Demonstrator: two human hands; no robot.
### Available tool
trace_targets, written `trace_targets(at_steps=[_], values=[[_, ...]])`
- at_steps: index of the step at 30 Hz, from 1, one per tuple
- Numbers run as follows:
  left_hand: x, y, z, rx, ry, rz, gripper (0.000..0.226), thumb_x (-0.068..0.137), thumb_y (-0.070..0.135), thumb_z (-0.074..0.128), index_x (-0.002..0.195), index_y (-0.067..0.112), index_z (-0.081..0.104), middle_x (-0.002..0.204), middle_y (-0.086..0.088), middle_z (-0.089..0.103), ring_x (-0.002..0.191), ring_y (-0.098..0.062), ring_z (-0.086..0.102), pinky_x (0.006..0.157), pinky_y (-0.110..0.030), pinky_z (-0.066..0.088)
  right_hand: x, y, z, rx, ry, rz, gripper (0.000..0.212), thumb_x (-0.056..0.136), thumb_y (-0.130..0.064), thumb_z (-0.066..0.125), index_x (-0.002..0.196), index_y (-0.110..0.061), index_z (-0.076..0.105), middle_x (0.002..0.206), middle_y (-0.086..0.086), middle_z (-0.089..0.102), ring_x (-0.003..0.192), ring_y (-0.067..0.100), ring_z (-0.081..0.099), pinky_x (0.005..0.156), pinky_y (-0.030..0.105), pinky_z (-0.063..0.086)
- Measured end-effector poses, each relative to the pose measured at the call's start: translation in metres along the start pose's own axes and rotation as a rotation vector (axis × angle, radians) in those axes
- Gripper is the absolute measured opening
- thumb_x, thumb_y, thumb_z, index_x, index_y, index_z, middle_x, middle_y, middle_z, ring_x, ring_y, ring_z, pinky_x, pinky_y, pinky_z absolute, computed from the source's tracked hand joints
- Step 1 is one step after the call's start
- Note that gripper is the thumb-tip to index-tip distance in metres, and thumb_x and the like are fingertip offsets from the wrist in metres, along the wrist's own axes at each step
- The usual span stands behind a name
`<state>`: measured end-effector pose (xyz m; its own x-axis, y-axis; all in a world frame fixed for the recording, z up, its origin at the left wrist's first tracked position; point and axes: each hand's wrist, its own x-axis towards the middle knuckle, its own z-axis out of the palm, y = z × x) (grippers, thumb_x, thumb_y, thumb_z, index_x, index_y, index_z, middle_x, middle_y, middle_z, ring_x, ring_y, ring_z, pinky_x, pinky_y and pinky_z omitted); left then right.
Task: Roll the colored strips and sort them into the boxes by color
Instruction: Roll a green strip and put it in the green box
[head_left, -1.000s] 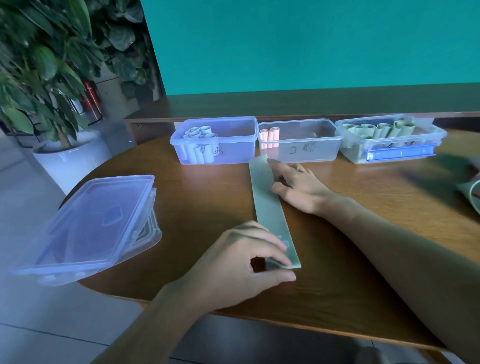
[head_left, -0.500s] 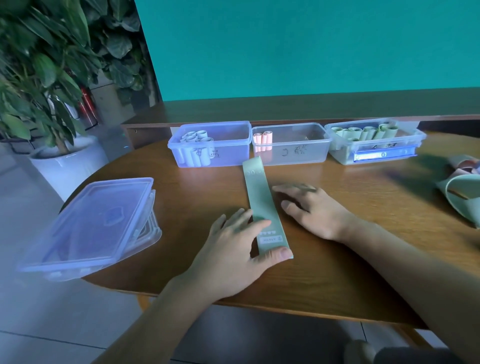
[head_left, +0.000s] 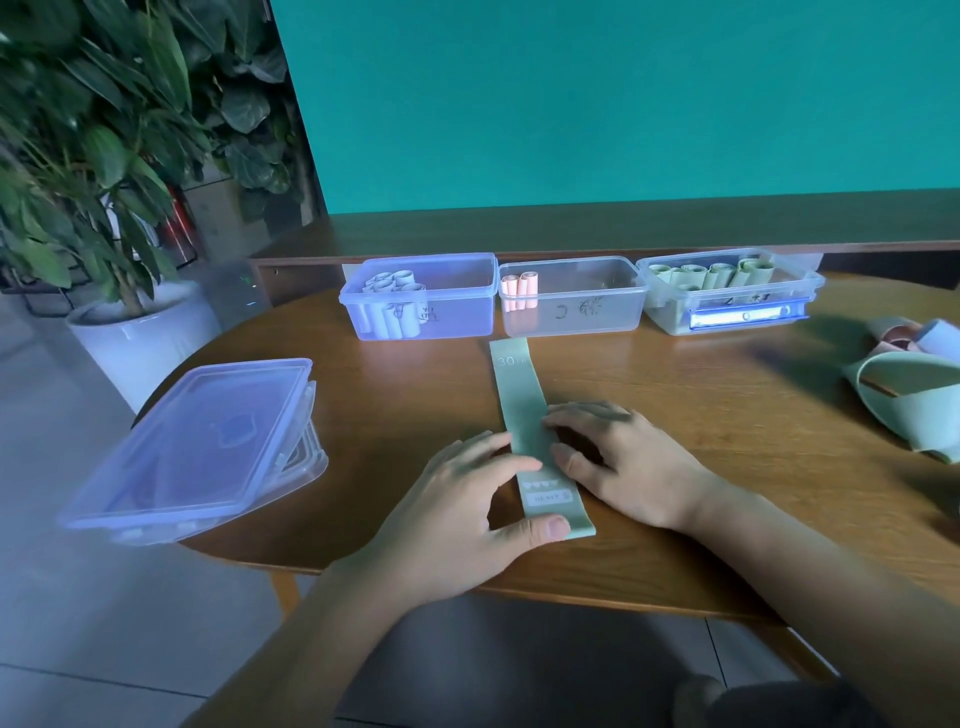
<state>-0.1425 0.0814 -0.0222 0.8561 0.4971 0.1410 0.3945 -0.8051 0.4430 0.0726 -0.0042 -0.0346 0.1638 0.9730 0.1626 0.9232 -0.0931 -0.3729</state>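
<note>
A pale green strip (head_left: 519, 395) lies flat and unrolled on the round wooden table (head_left: 701, 405), pointing away from me. My left hand (head_left: 457, 514) rests on its near part, thumb across the near end and fingers on its left edge. Fingertips of my right hand (head_left: 634, 462) press on the strip's right edge near its middle. Three clear boxes stand in a row at the back: the left box (head_left: 457, 317) holds pale blue rolls, the middle box (head_left: 602, 317) two pink rolls, the right box (head_left: 670, 319) several green rolls.
A stack of clear lids (head_left: 197, 441) overhangs the table's left edge. A pile of loose unrolled strips (head_left: 909, 389) lies at the far right. A potted plant (head_left: 140, 332) stands on the floor to the left. A wooden ledge and teal wall close the back.
My right hand slid along the strip from its far end toward me. My left hand let go of its pinch on the near end and now lies flat on the strip.
</note>
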Motion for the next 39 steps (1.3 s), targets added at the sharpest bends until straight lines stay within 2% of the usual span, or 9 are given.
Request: trace_targets(at_steps=[6, 10, 12, 16, 21, 26, 32, 36, 39], values=[[-0.012, -0.002, 0.000, -0.027, 0.004, 0.006, 0.075, 0.080, 0.083, 0.044, 0.145, 0.044, 0.043, 0.156, 0.029, 0.025, 0.146, 0.004, 0.017, 0.119, -0.028, 0.022, -0.014, 0.000, -0.002, 0.142, 0.051, 0.026, 0.062, 0.092, -0.064, 0.035, 0.141, -0.030, 0.053, 0.143, -0.015, 0.055, 0.131, 0.010, 0.053, 0.109, 0.035, 0.045], [-0.014, -0.001, 0.003, 0.044, 0.008, 0.048, 0.076, 0.082, 0.083, 0.042, 0.146, 0.042, 0.043, 0.157, 0.027, 0.028, 0.149, 0.001, 0.014, 0.123, -0.033, 0.019, -0.028, -0.005, -0.002, 0.170, 0.047, -0.028, 0.049, 0.097, -0.057, 0.044, 0.135, -0.031, 0.059, 0.137, -0.016, 0.059, 0.115, 0.010, 0.063, 0.094, 0.015, 0.045], [-0.016, -0.004, 0.004, -0.011, 0.059, 0.046, 0.073, 0.082, 0.082, 0.048, 0.143, 0.043, 0.047, 0.155, 0.026, 0.034, 0.145, 0.004, 0.022, 0.120, -0.033, 0.027, -0.037, -0.008, -0.003, 0.227, 0.083, -0.055, 0.043, 0.097, -0.058, 0.048, 0.130, -0.033, 0.063, 0.129, -0.020, 0.063, 0.100, 0.013, 0.068, 0.086, 0.018, 0.050], [-0.019, -0.008, 0.004, -0.133, 0.175, 0.103, 0.055, 0.079, 0.065, 0.070, 0.126, 0.037, 0.066, 0.132, 0.025, 0.057, 0.128, 0.003, 0.049, 0.105, -0.030, 0.047, -0.057, -0.014, -0.005, 0.334, 0.147, -0.158, 0.032, 0.092, -0.047, 0.067, 0.116, -0.026, 0.073, 0.117, -0.018, 0.069, 0.111, 0.004, 0.065, 0.097, 0.028, 0.051], [-0.022, -0.007, 0.007, -0.131, 0.197, 0.162, 0.034, 0.079, 0.050, 0.078, 0.105, 0.029, 0.077, 0.105, 0.022, 0.067, 0.107, -0.002, 0.061, 0.087, -0.027, 0.055, -0.069, -0.017, -0.007, 0.394, 0.067, -0.174, 0.029, 0.083, -0.048, 0.076, 0.102, -0.025, 0.075, 0.105, -0.015, 0.071, 0.106, 0.009, 0.068, 0.092, 0.034, 0.054], [-0.020, -0.006, 0.008, -0.128, 0.204, 0.195, 0.019, 0.083, 0.041, 0.078, 0.095, 0.026, 0.080, 0.100, 0.021, 0.070, 0.104, -0.004, 0.063, 0.085, -0.030, 0.056, -0.066, -0.017, -0.007, 0.382, 0.085, -0.227, 0.022, 0.086, -0.041, 0.073, 0.093, -0.021, 0.077, 0.098, -0.012, 0.072, 0.098, 0.011, 0.069, 0.088, 0.034, 0.054], [-0.018, -0.005, 0.008, -0.139, 0.224, 0.133, 0.019, 0.084, 0.040, 0.075, 0.094, 0.024, 0.081, 0.105, 0.019, 0.065, 0.108, -0.004, 0.060, 0.087, -0.019, 0.049, -0.061, -0.014, -0.004, 0.383, 0.066, -0.196, 0.018, 0.085, -0.041, 0.077, 0.090, -0.024, 0.076, 0.099, -0.011, 0.071, 0.099, 0.013, 0.068, 0.088, 0.033, 0.053], [-0.015, -0.004, 0.009, -0.159, 0.220, 0.075, 0.020, 0.085, 0.043, 0.074, 0.089, 0.024, 0.080, 0.110, 0.020, 0.061, 0.113, -0.005, 0.056, 0.089, -0.016, 0.045, -0.059, -0.013, -0.003, 0.351, 0.036, -0.118, 0.020, 0.086, -0.045, 0.073, 0.086, -0.025, 0.074, 0.112, -0.018, 0.062, 0.111, 0.004, 0.060, 0.093, 0.020, 0.045], [-0.012, 0.000, 0.009, -0.148, 0.159, -0.004, 0.015, 0.086, 0.040, 0.073, 0.088, 0.026, 0.076, 0.118, 0.021, 0.053, 0.122, 0.000, 0.043, 0.090, -0.005, 0.034, -0.055, -0.014, -0.004, 0.358, -0.031, -0.024, 0.012, 0.090, -0.041, 0.073, 0.085, -0.030, 0.074, 0.126, -0.023, 0.052, 0.123, -0.002, 0.048, 0.103, 0.025, 0.039]])
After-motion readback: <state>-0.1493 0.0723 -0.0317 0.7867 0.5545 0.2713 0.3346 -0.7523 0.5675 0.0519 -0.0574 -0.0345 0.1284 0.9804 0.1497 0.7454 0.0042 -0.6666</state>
